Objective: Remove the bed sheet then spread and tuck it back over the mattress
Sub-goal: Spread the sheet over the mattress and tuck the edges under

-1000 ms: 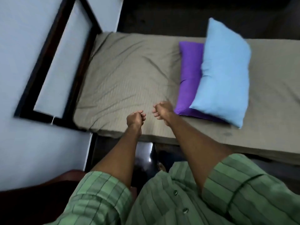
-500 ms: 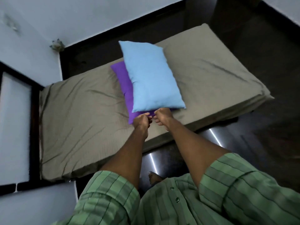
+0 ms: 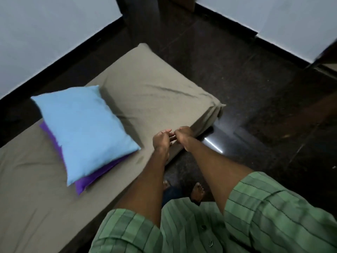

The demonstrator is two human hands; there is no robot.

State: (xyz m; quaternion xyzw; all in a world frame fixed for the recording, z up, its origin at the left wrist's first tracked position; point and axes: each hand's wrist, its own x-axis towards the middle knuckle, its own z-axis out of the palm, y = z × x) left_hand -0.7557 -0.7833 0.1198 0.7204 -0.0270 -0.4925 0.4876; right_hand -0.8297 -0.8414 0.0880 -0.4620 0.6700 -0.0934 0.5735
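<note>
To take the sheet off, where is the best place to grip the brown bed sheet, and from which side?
Probably at the near right corner of the brown bed sheet, coming from the floor side. There the cloth bunches into a loose fold that stands off the mattress; elsewhere it lies flat and tight. The blue pillow and purple pillow still weigh on the middle.

Wore a green shirt (image 3: 191, 227) with darker vertical stripes, buttoned down the front with small dark buttons (image 3: 211, 243). Short sleeves (image 3: 269, 203) ended above the elbows, with dotted dark stitching along the right sleeve hem. Forearms bare; feet (image 3: 197, 191) bare, no shoes.
</note>
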